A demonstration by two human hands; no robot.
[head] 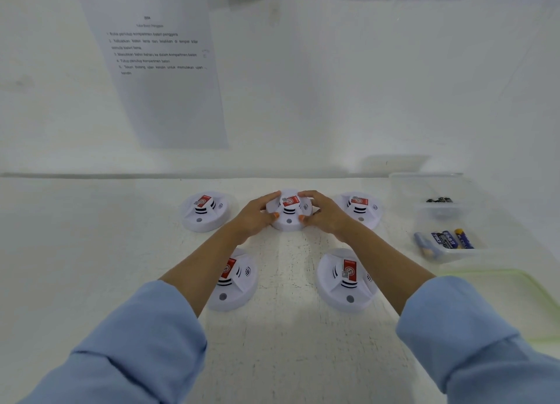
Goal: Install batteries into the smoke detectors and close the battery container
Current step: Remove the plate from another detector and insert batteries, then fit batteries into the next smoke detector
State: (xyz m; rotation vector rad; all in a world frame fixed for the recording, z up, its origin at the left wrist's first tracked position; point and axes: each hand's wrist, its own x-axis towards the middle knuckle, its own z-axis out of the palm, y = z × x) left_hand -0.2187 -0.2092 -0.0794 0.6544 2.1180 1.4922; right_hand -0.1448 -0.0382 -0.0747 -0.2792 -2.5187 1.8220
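Several white smoke detectors with red labels lie on the white table. The middle one in the back row (289,213) is held from both sides: my left hand (257,214) grips its left edge and my right hand (322,213) grips its right edge, thumbs at the near rim. Other detectors sit at back left (204,211), back right (360,211), front left (235,282) and front right (347,279). A clear container (448,253) at the right holds several blue batteries (445,240).
A second clear container (424,185) behind the first holds dark batteries (439,200). A clear lid with a green rim (500,282) lies at the front right. An instruction sheet (157,70) hangs on the wall behind the table.
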